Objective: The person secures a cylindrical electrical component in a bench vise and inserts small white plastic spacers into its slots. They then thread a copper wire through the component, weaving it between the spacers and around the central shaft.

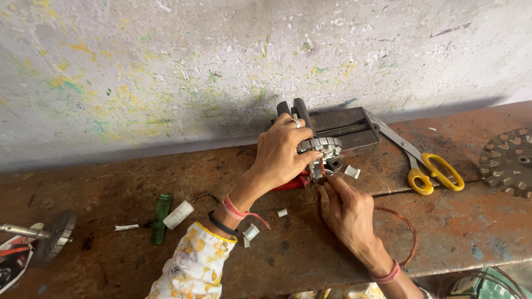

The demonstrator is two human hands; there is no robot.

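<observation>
We are working at a worn wooden bench set against a paint-flecked wall, our left hand closing over a toothed metal motor core that is sitting in front of a small dark vise, thumb and fingers clamped around its rim. Our right hand is reaching up from below, its fingertips pinched together on thin copper wire right at the core's lower edge, where the strand is looping back past the wrist. The risk, as we judge it, is a snagged or kinked wire: the loop is trailing loosely toward the bench's near edge, and a hard pull could scrape it on the core's teeth or drag it off the board. Small white paper slips are lying just beside the core and could be brushed away. Yellow-handled scissors are resting near the vise on the right, with a slotted metal disc farther out; a green tube and a white cylinder are lying to the left, well apart. Open room is lying mostly in front of us and to the left of our left forearm.
</observation>
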